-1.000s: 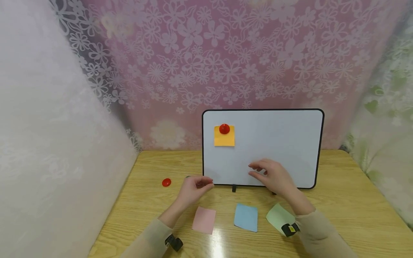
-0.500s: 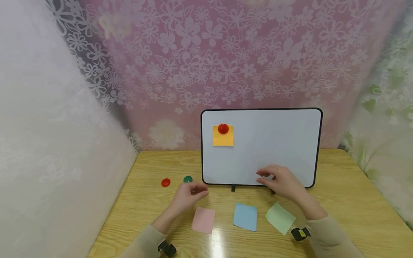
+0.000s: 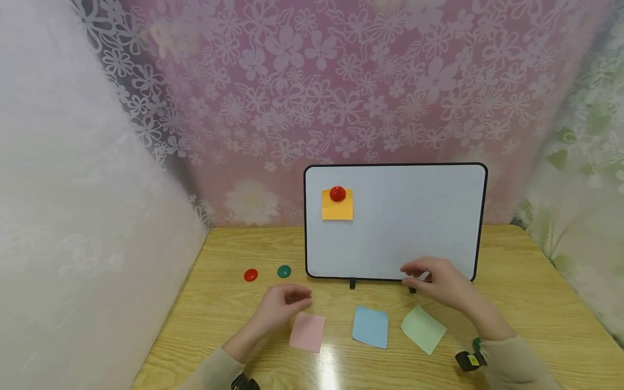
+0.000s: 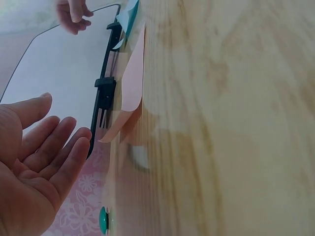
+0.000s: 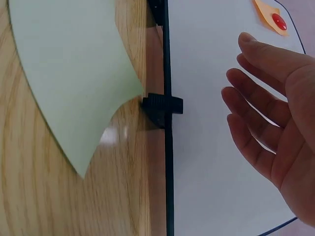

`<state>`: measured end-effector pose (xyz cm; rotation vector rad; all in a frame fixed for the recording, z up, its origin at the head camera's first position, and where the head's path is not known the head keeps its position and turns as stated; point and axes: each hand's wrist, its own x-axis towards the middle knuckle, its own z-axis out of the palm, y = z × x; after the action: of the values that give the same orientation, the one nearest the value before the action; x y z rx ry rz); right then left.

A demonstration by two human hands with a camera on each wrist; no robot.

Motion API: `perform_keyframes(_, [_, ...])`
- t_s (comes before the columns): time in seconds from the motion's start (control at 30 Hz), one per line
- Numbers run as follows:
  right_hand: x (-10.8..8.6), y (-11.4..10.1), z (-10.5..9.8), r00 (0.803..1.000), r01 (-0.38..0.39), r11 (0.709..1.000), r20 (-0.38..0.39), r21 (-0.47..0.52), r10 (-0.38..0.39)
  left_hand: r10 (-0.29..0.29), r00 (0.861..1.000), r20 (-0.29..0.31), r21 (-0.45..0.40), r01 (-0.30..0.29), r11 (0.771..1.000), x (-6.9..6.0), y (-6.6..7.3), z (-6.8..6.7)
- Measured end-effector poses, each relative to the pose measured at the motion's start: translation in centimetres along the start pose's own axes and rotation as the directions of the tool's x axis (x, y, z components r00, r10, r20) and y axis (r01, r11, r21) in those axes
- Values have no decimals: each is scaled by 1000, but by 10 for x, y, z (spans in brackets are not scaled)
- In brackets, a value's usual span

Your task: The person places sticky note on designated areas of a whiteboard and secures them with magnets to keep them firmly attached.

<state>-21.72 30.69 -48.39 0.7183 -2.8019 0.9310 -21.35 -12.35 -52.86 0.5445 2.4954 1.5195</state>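
My left hand (image 3: 280, 306) hovers above the table just behind the pink note (image 3: 307, 332), fingers loosely bent and holding nothing; its empty palm (image 4: 37, 172) shows in the left wrist view. My right hand (image 3: 441, 279), also empty, is in front of the whiteboard's (image 3: 409, 222) lower right part, behind the green note (image 3: 423, 329). Between the hands, nearer the front, lies a blue note (image 3: 370, 327). An orange note (image 3: 337, 212) is on the board's upper left, under a red magnet (image 3: 337, 194). In the right wrist view the fingers of my right hand (image 5: 275, 118) are relaxed and apart.
A red magnet (image 3: 251, 275) and a green magnet (image 3: 284, 271) lie on the table left of the board. Another green piece (image 3: 476, 344) shows beside my right wrist. Black feet (image 3: 352, 283) hold the board upright. A patterned curtain (image 3: 312, 97) hangs behind.
Both hands have drawn back from the board toward the front, the left one leftward and the right one rightward. The green magnet by my left hand and the piece by my right wrist have come into view.
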Motion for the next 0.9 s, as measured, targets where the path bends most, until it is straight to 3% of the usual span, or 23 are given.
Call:
perform_keyframes(0.2, [-7, 4, -6, 1000, -13, 999, 17, 38, 12, 5, 1000, 6, -21, -5, 1000, -5, 0, -2])
perform_keyframes(0.37, [-17, 11, -10, 997, -19, 997, 76, 71, 13, -3, 1000, 14, -42, 3, 999, -10, -2, -3])
perform_keyframes(0.63, [-37, 30, -14, 995, -3, 1000, 100, 25, 0, -13, 1000, 0, -12, 13, 1000, -16, -9, -9])
perform_keyframes(0.9, [-67, 47, -21, 988, -71, 996, 136, -45, 77, 2, 1000, 1, 45, -2, 999, -22, -10, -14])
